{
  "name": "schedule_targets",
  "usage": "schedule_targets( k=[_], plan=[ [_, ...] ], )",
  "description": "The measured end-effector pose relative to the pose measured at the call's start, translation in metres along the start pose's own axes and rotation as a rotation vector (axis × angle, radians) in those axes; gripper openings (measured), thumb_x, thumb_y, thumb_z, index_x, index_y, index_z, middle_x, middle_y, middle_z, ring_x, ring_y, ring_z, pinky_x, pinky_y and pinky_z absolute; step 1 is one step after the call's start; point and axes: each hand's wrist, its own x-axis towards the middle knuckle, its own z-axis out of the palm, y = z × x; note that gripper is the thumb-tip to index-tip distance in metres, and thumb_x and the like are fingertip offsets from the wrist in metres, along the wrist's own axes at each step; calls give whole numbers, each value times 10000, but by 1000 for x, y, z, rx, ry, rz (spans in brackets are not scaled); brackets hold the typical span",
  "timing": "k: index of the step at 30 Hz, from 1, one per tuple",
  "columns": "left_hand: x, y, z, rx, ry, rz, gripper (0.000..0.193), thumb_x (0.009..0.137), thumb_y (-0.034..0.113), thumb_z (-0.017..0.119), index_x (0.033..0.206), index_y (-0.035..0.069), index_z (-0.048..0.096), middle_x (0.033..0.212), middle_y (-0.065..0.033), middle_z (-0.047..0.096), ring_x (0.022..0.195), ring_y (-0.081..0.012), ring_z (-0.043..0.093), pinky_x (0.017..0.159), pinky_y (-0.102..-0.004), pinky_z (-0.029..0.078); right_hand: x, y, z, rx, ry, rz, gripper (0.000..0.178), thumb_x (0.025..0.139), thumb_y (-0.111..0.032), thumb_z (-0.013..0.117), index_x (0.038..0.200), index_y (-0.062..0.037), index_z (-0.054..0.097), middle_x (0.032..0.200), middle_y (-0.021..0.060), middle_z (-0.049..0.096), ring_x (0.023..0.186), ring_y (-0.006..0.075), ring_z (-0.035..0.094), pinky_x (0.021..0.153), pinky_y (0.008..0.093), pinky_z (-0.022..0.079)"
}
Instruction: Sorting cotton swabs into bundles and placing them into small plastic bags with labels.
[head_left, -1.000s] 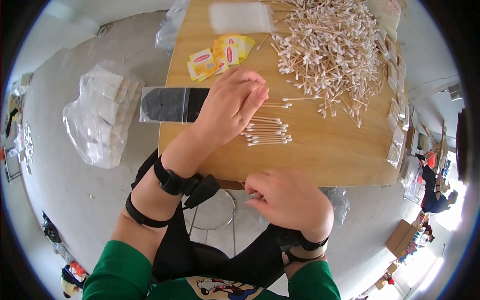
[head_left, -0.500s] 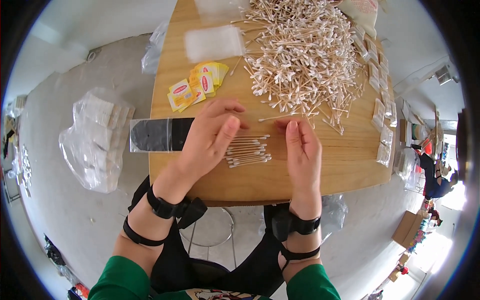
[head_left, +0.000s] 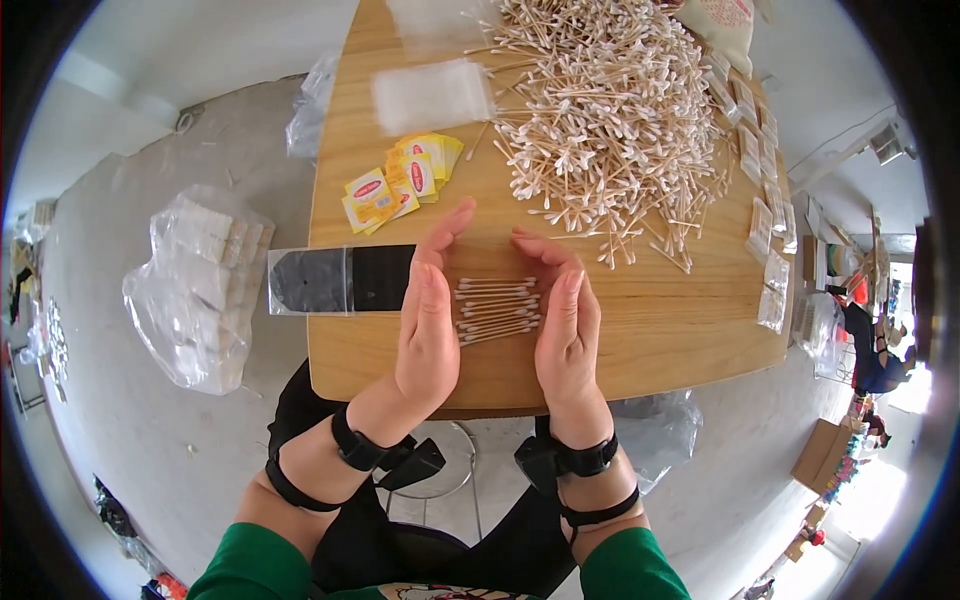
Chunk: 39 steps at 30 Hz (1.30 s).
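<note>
So at far left there's a plastic bag (head_left: 205, 300) of white packs on the floor, then a black pouch (head_left: 310, 282) poking past the left edge of the desk (head_left: 680, 345). Yellow cards (head_left: 410, 175) and a stack of clear sleeves (head_left: 435, 97) sit further up. Left hand (head_left: 430, 330) is on edge, fingers stretched out and not gripping anything. The row of swabs (head_left: 497, 308) lies between the two palms, and the right hand (head_left: 567, 330) mirrors the left: fingers loose, slightly curved, nothing in them. Big messy pile (head_left: 610, 120) up and to the right, small packets (head_left: 770, 290) down the right side.

What could go wrong, IMO: if the palms push unevenly, the row probably skews or a swab rides up over its neighbours. The left hand could nudge the pouch, which already overhangs. The right fingertips are near the pile's ragged lower edge, so a careless sweep could drag in strays.

Hard to make out: the pouch's right end is behind the left hand, can't tell if either palm actually touches the swab tips, and the pile gets cut off up top.
</note>
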Motion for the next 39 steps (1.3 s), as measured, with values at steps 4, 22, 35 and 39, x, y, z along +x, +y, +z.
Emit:
schedule_targets(
  k=[4,22,35,39],
  plan=[
    [-2,0,3,-67,9,-29,632,1153,438,204,1546,-34,354,1616,-157,385,1500,-244,343,1246,-374,230,-2,0,9,25,6,-23,529,1154,-380,328,1278,53,606,1341,194,639,1224,224,587,1060,325,422],
    [21,38,-40,1019,-565,65,951,730,160,879,1543,30,403,1599,-181,408,1475,-402,384,1206,-477,361,10,6,-18,252,134,55,546,1155,-411,302,1249,52,575,1232,183,650,1182,266,625,1087,419,477],
    [3,16,-10,1362,-655,224,865,928,471,650,1594,10,346,1665,-188,319,1564,-372,256,1275,-503,206,10,7,-18,232,130,59,497,1160,-379,310,1196,36,581,1199,166,651,1126,232,627,1052,394,487],
    [8,10,-14,962,-405,230,744,1051,406,538,1609,-20,290,1679,-232,267,1568,-390,236,1264,-481,213,4,1,-9,130,151,60,495,1161,-369,309,1235,40,578,1256,165,646,1184,230,603,1086,378,456]
  ],
)
